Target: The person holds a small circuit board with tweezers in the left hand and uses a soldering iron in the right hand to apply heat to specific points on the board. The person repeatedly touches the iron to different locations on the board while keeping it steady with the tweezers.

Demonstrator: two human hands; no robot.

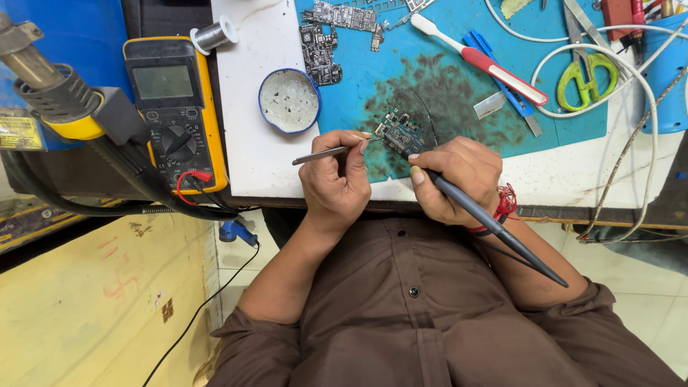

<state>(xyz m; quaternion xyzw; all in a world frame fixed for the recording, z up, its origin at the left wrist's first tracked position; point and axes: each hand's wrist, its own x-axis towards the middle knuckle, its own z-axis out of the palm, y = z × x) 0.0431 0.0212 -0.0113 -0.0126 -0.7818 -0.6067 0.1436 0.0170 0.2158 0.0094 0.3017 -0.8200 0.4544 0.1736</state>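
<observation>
Across the far side of my white bench (pixel 258 158) lies the stained teal work mat (pixel 459 93), the biggest thing before me, and to its left stands the yellow multimeter (pixel 175 107) with a red plug in its near corner. Further left a hot-air nozzle (pixel 43 86) juts in on its black hose. On the mat's far right rest green-handled scissors (pixel 586 80) and a red and white brush (pixel 487 63); a round blue tin (pixel 289 100) sits on the white surface just left of the mat, with dark circuit boards (pixel 324 39) beyond it. My right hand (pixel 455 179) is closed around a black soldering iron (pixel 494 229), its tip on the small circuit board (pixel 398 133) at the mat's near edge. My left hand (pixel 337 183) pinches metal tweezers (pixel 322 153), whose points touch that board.
</observation>
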